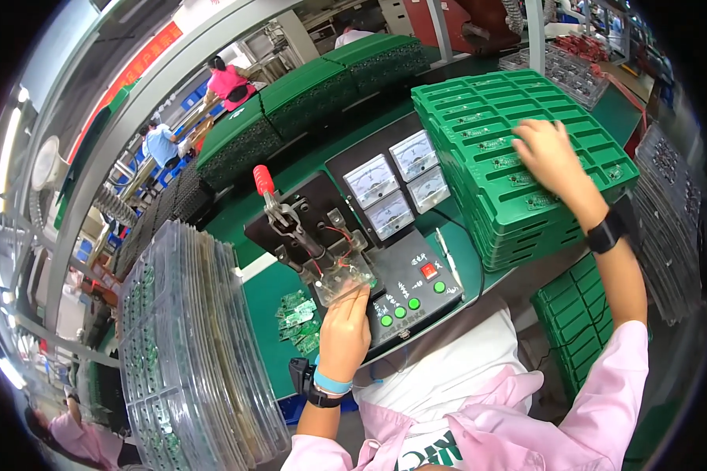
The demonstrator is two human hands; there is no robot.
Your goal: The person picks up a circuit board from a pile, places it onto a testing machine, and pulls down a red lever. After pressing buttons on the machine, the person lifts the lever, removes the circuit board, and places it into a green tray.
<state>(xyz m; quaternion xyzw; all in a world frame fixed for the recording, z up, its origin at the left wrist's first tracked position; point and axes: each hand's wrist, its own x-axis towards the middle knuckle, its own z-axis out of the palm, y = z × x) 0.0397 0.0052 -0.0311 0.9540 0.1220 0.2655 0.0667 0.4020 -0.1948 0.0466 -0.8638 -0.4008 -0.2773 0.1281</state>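
Note:
My left hand [344, 339] is at the front of a black test fixture, its fingers together against the edge of a clear plastic plate [342, 281]. The fingertips are partly hidden there, so what they hold, if anything, cannot be made out. Above the plate rises a toggle clamp with a red handle [264, 180]. Over to the right, my right hand [554, 161] reaches across the top green tray [518, 106] of a tall stack, fingers apart and slightly bent over its compartments. Small circuit boards [504, 162] lie in several of these slots.
Beside the fixture are panel meters [371, 180], a control box with green buttons [401, 312] and a white pen [445, 250]. Loose green boards [297, 318] lie near my left hand. Clear trays [204, 345] are stacked at left, green trays [306, 90] behind. Other people work farther off.

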